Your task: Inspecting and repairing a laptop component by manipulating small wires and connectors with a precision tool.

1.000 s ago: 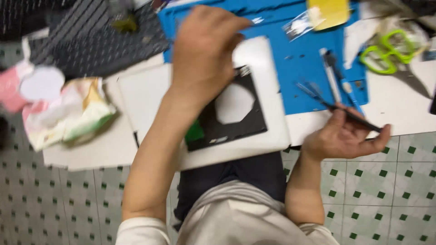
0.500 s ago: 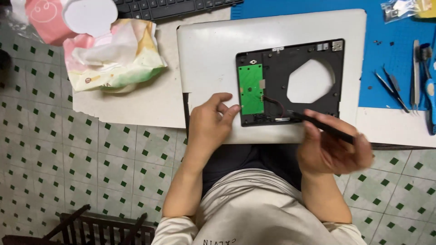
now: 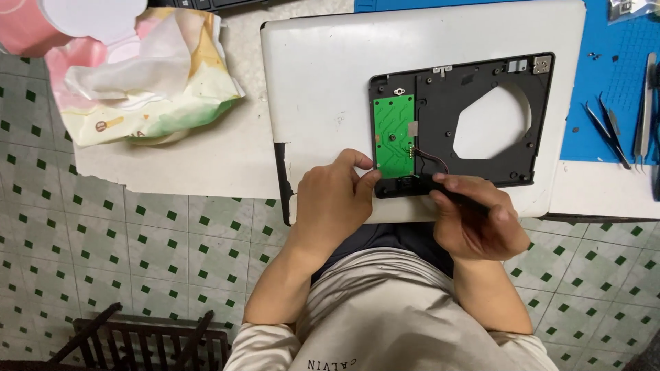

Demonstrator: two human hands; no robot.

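I see my left hand [image 3: 335, 199] resting on the near edge of the white flat plastic device casing [image 3: 323, 89], its thumb and forefinger pinched at the near left corner of the green rectangular circuit board [image 3: 392, 136]. That board sits in the left part of the black plastic frame with a round cut-out [image 3: 474, 82], recessed in the casing. My right hand [image 3: 478, 223] is curled around a thin black tool [image 3: 454, 196], its tip just beside the board's near edge, where a red and black wire [image 3: 432, 158] runs. The casing overhangs the table's near edge [image 3: 206, 180]. On the far left lies a crumpled paper wrapper [image 3: 144, 75]; on the right, metal tweezers [image 3: 605, 130] on a blue mat [image 3: 612, 89], well apart.
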